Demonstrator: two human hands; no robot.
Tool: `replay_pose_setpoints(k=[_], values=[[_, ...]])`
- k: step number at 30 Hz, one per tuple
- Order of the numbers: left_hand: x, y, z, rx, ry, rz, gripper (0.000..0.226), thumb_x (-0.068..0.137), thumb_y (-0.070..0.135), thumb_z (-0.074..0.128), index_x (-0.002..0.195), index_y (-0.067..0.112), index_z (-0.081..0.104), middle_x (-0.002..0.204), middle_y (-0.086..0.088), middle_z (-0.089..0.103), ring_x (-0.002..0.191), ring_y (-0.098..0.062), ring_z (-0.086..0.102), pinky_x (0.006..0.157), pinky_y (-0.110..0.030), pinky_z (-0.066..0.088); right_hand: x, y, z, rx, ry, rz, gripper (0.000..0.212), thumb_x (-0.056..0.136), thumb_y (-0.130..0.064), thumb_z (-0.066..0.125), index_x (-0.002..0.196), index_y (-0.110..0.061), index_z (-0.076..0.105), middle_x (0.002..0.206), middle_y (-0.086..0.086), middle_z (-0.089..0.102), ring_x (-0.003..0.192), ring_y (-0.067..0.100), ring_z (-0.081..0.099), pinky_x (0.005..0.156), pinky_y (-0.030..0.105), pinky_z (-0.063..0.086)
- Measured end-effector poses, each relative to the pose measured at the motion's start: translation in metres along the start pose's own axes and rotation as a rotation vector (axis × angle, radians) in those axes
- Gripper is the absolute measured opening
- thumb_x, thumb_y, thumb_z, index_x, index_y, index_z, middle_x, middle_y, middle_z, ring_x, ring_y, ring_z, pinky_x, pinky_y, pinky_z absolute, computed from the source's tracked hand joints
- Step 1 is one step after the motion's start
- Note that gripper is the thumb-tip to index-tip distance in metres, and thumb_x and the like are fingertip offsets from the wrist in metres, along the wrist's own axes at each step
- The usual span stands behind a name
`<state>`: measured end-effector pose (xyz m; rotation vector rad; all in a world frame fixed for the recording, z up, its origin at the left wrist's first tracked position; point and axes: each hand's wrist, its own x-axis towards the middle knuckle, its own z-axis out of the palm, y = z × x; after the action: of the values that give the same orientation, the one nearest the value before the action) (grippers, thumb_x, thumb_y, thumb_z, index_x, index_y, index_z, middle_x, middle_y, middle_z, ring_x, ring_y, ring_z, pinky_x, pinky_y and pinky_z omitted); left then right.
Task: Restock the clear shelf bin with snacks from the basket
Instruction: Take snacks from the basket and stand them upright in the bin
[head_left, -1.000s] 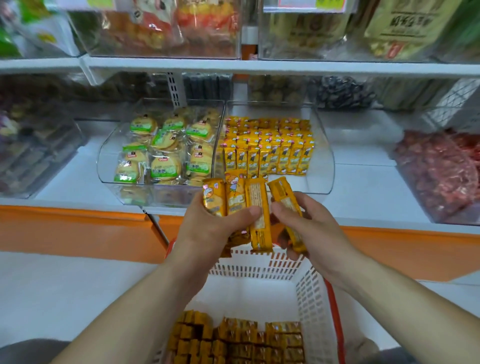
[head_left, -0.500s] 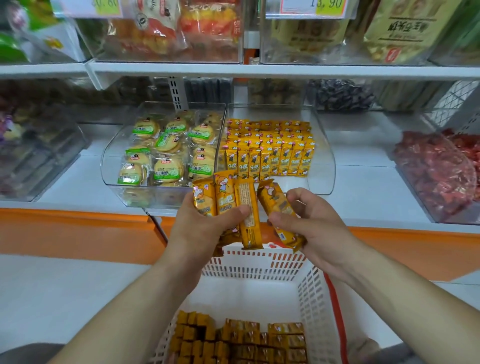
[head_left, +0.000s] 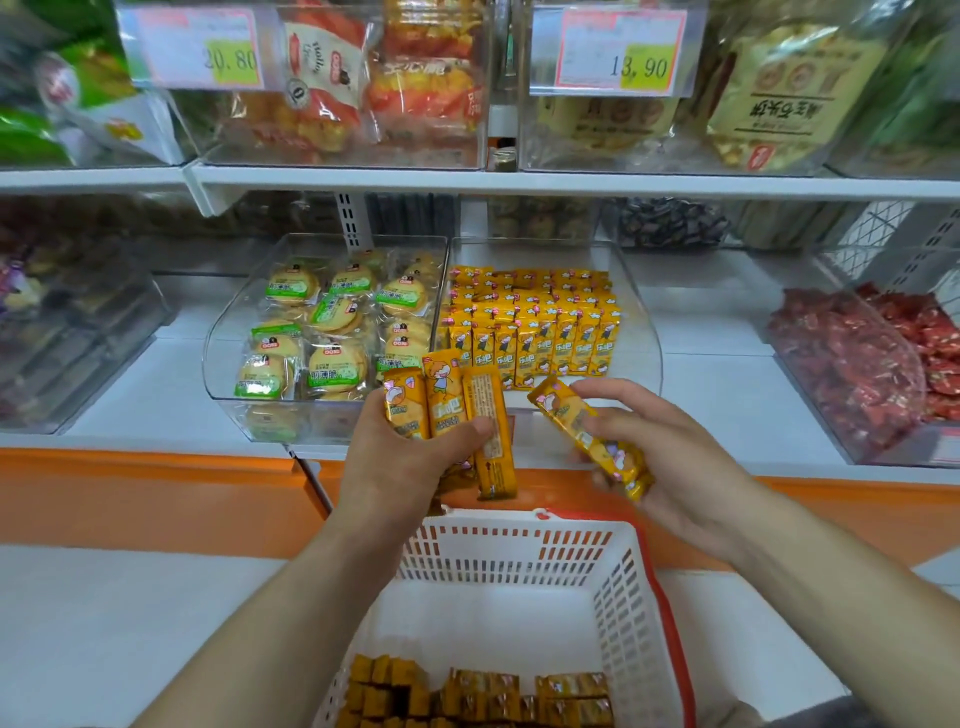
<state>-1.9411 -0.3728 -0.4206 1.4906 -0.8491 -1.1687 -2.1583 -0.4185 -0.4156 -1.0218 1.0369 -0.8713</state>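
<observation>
Yellow bars (head_left: 448, 402) stood fanned in the left hand (head_left: 410, 467), three of them showing upright, with the thumb curled across their fronts; whether more were tucked beneath I could not tell. The right hand (head_left: 670, 457) pinched a single bar (head_left: 587, 436) between thumb and fingertips. It was tilted with its upper end toward the fan, near it but apart. Both hands hung over the shelf's (head_left: 156, 405) front edge, just before the clear bin (head_left: 647, 332) (its front lip low and curved). Inside that bin, rows (head_left: 535, 332) of the same yellow snack stood upright, packed from the back wall forward along the left side. Against the bin's left wall sat a second bin (head_left: 221, 358) heaped with round biscuits (head_left: 332, 364) in green-labelled wrappers. Below the hands stood the white basket (head_left: 519, 551) with a red handle, and more yellow packs (head_left: 467, 696) crowded its near end. Toward the shelf's right edge, well apart from the clear bin, another container held red packets (head_left: 857, 364)
</observation>
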Motion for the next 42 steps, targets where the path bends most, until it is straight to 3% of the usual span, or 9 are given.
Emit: replay_pose_setpoints(k=[4, 9, 15, 20, 25, 28, 34, 37, 42], values=[[0.013, 0.006, -0.004, 0.043, 0.01, 0.047, 0.066, 0.066, 0.035, 0.092, 0.124, 0.028, 0.061, 0.102, 0.003, 0.08, 0.088, -0.022, 0.079, 0.083, -0.05, 0.063, 0.029, -0.024, -0.018, -0.29, 0.056, -0.055, 0.04, 0.083, 0.006, 0.059, 0.105, -0.024, 0.074, 0.101, 0.016, 0.063, 0.076, 0.022, 0.06, 0.062, 0.032, 0.052], [0.025, 0.009, -0.006, 0.082, -0.006, 0.076, 0.062, 0.066, 0.029, 0.092, 0.12, 0.026, 0.062, 0.098, 0.004, 0.08, 0.088, -0.019, 0.079, 0.081, -0.047, 0.064, 0.092, -0.044, -0.029, -0.893, 0.352, -0.266, 0.046, 0.074, -0.02, 0.084, 0.11, -0.02, 0.056, 0.1, -0.003, 0.064, 0.085, 0.019, 0.06, 0.07, 0.035, 0.047], [0.035, 0.004, -0.005, 0.101, -0.011, 0.101, 0.057, 0.07, 0.024, 0.091, 0.119, 0.028, 0.061, 0.095, 0.01, 0.08, 0.085, -0.013, 0.078, 0.074, -0.039, 0.066, 0.162, -0.03, -0.024, -1.294, 0.275, -0.299, 0.039, 0.079, -0.01, 0.077, 0.114, -0.012, 0.059, 0.099, 0.005, 0.06, 0.1, 0.027, 0.056, 0.072, 0.031, 0.038], [0.041, 0.0, -0.006, 0.105, -0.026, 0.086, 0.059, 0.069, 0.027, 0.092, 0.119, 0.03, 0.061, 0.1, 0.007, 0.08, 0.089, -0.018, 0.079, 0.08, -0.048, 0.064, 0.19, -0.009, -0.024, -1.278, 0.291, -0.334, 0.047, 0.08, -0.002, 0.073, 0.122, -0.016, 0.061, 0.125, 0.016, 0.053, 0.115, 0.034, 0.054, 0.092, 0.032, 0.043], [0.042, -0.008, -0.005, 0.123, -0.007, 0.092, 0.055, 0.071, 0.026, 0.091, 0.116, 0.033, 0.06, 0.095, 0.012, 0.08, 0.084, -0.012, 0.078, 0.075, -0.038, 0.066, 0.197, 0.004, -0.026, -1.145, 0.321, -0.464, 0.034, 0.077, 0.008, 0.068, 0.096, -0.018, 0.056, 0.098, 0.008, 0.06, 0.092, 0.032, 0.059, 0.078, 0.038, 0.05], [0.042, -0.008, -0.002, 0.128, -0.006, 0.077, 0.057, 0.072, 0.024, 0.091, 0.118, 0.031, 0.059, 0.096, 0.011, 0.08, 0.086, -0.013, 0.078, 0.078, -0.041, 0.065, 0.198, 0.007, -0.027, -1.169, 0.312, -0.465, 0.026, 0.081, 0.006, 0.067, 0.088, -0.017, 0.059, 0.084, 0.002, 0.058, 0.086, 0.029, 0.061, 0.07, 0.029, 0.043], [0.041, -0.005, 0.004, 0.092, -0.006, 0.058, 0.059, 0.07, 0.026, 0.092, 0.119, 0.03, 0.059, 0.095, 0.011, 0.08, 0.083, -0.012, 0.078, 0.077, -0.04, 0.065, 0.154, -0.013, -0.022, -1.157, 0.328, -0.512, 0.023, 0.082, -0.012, 0.074, 0.098, -0.024, 0.064, 0.105, 0.0, 0.051, 0.091, 0.023, 0.059, 0.086, 0.033, 0.049], [0.04, -0.005, 0.009, 0.058, -0.01, 0.038, 0.061, 0.068, 0.03, 0.092, 0.119, 0.03, 0.059, 0.095, 0.01, 0.08, 0.082, -0.011, 0.078, 0.071, -0.034, 0.065, 0.102, -0.024, -0.012, -0.943, 0.178, -0.464, 0.014, 0.087, -0.015, 0.07, 0.092, -0.028, 0.067, 0.092, -0.004, 0.067, 0.083, 0.015, 0.064, 0.073, 0.032, 0.051], [0.028, -0.008, 0.019, 0.028, -0.073, 0.026, 0.075, 0.055, 0.046, 0.089, 0.122, 0.027, 0.062, 0.099, 0.005, 0.08, 0.086, -0.018, 0.079, 0.079, -0.044, 0.064, 0.022, -0.006, 0.011, -0.456, -0.15, -0.129, 0.03, 0.091, -0.031, 0.07, 0.117, -0.039, 0.059, 0.096, -0.011, 0.072, 0.079, 0.016, 0.075, 0.062, 0.027, 0.058]])
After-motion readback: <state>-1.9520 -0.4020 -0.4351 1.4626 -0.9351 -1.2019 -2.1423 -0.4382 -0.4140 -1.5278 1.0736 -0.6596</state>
